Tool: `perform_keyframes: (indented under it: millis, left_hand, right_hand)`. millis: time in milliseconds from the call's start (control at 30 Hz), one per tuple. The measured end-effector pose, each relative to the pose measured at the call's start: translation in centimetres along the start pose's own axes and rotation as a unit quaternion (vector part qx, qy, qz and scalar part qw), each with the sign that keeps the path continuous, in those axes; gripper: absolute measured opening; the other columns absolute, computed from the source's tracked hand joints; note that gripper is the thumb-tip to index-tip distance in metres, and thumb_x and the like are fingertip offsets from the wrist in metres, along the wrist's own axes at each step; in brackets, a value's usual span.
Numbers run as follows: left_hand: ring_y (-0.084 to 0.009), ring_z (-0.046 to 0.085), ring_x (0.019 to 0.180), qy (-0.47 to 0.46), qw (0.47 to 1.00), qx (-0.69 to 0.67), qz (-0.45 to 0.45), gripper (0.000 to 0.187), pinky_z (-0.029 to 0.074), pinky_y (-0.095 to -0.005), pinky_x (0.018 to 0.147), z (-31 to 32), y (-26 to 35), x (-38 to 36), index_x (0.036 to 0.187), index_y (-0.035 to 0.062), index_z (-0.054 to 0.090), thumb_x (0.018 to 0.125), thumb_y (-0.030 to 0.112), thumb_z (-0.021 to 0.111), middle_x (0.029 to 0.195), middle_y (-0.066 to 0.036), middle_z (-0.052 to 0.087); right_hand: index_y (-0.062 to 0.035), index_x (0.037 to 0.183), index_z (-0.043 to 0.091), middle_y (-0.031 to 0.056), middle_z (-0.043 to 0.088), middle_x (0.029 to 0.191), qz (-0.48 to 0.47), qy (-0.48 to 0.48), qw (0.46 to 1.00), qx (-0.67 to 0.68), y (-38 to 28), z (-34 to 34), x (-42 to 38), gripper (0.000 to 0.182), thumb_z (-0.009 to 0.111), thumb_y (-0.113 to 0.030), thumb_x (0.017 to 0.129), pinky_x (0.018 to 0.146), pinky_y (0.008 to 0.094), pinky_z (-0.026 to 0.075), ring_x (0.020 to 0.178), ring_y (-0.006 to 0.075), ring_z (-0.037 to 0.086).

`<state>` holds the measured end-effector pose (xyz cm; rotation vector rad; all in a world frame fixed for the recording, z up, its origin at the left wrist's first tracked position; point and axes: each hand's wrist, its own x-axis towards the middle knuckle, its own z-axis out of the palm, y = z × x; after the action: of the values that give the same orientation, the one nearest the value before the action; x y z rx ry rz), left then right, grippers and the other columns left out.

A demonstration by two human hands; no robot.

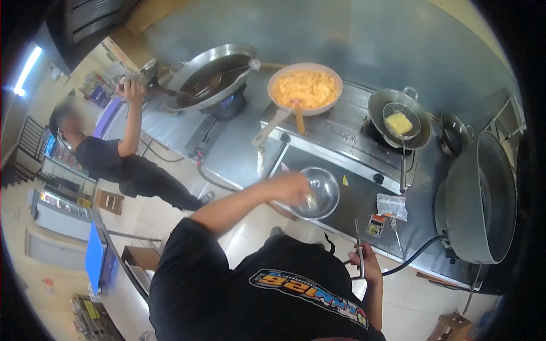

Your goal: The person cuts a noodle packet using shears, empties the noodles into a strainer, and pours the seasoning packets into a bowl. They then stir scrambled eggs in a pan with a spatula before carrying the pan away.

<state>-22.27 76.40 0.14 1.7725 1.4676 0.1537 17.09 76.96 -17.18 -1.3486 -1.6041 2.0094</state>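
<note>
Over the left rim of a steel bowl (326,196) is my left hand (291,189), blurred, its fingers closed around something small and pale that I cannot make out. My right hand (368,262) holds metal scissors (359,253) upright at the counter's front edge. Right of the bowl lie a torn silver wrapper (392,207), an opened sachet (375,225) and a fork (396,234). Behind, a pan (340,85) of yellow-orange food sits on the stove with a wooden utensil in it. A noodle block (399,123) rests in a strainer over a small wok (419,136).
A large wok (236,50) with dark contents stands at the back left, where a co-worker (102,153) holds a utensil. Large pans (463,199) stand on edge at the right. A black hose (418,260) runs along the counter's front. The strainer's handle (403,170) points forward.
</note>
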Motion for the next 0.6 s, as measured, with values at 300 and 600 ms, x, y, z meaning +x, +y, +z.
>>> perform_keyframes:
  millis: [300,600]
  left_hand:
    - [-0.0323,0.068,0.072,0.002,0.982,-0.142,0.121,0.005,0.050,-0.0416,0.063,0.8,2.7,2.0,0.074,0.0012,0.069,0.073,0.006,0.066,0.074,-0.016,0.069]
    - [-0.0353,0.061,0.087,0.117,0.970,0.128,0.168,0.010,0.049,-0.0447,0.074,1.9,7.0,7.1,0.080,0.0016,0.064,0.082,0.011,0.064,0.089,-0.013,0.061]
  right_hand:
    - [-0.0068,0.119,0.052,-0.0002,0.057,0.091,-0.047,-0.030,0.998,0.030,-2.8,0.2,-0.5,0.048,0.081,-0.020,0.083,0.075,0.0280,0.048,0.081,0.0117,0.056]
    - [-0.0051,0.122,0.048,0.0086,0.064,0.116,-0.316,0.078,0.944,0.049,-16.1,1.6,0.4,0.056,0.083,-0.006,0.078,0.101,0.0348,0.045,0.115,0.0186,0.059]
